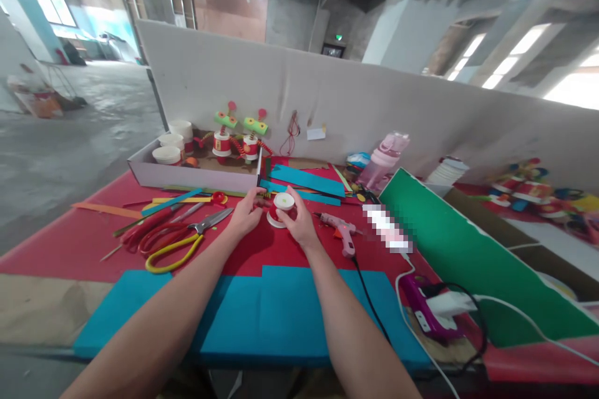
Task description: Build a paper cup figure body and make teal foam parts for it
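Note:
In the middle of the red table top, my right hand [299, 221] grips a small red-and-white paper cup [284, 201], its round white end facing up with a small greenish mark on it. The cup's wider white rim is at the bottom, partly behind my fingers. To the left of the cup is my left hand [247, 215], thumb and fingers apart, not wrapped round it. A pink glue gun [344, 230] lies to the right of my right hand. Large scissors [187, 234] with red and yellow handles lie to the left of my left hand.
Behind the hands, a shallow box [201, 181] holds white cups [167, 154] and two red-and-white cup figures [221, 144]. Blue paper strips [309, 179] lie beyond. At right are a pink bottle [381, 162], a green board [468, 255] and a purple power strip [423, 308] with cords.

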Motion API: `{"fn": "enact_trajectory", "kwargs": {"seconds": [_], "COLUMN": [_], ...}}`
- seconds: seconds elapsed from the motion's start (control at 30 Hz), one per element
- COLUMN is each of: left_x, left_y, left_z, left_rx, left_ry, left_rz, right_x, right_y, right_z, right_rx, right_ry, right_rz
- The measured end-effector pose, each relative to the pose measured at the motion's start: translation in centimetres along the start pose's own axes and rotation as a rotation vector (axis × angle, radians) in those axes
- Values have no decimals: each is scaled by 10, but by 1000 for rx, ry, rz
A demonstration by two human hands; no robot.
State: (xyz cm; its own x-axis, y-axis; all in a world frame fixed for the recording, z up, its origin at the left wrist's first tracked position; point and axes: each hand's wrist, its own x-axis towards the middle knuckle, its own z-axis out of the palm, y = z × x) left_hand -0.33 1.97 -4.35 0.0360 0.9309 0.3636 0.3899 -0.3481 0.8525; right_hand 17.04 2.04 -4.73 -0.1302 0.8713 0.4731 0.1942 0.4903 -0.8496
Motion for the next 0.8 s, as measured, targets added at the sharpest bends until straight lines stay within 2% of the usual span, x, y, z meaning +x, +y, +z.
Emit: {"fn": "enact_trajectory", "kwargs": {"seconds": [0.1,0.27,0.33,0.43,0.53,0.63,0.8], "left_x": [-2,3,11,36,67,94,112], "left_y": [3,18,28,43,52,50,35], "left_z": [0,-23,-35,-45,-41,-27,0], "left_rx": [64,290,410,653,766,821,879], "left_ry": [-6,226,247,132,-63,-282,-455], "left_rz": [29,89,127,305,435,482,491], "right_x": [0,0,0,-1,-2,-2,-3], "right_y": [2,1,-2,-8,-13,-14,-14], "right_z": [1,1,0,-2,-4,-5,-4], "right_rx": [-112,-142,-126,-122,-171,-249,-336], "right_ry": [44,92,142,317,443,465,442], "right_rz": [-37,-16,4,19,-5,-57,-144]}}
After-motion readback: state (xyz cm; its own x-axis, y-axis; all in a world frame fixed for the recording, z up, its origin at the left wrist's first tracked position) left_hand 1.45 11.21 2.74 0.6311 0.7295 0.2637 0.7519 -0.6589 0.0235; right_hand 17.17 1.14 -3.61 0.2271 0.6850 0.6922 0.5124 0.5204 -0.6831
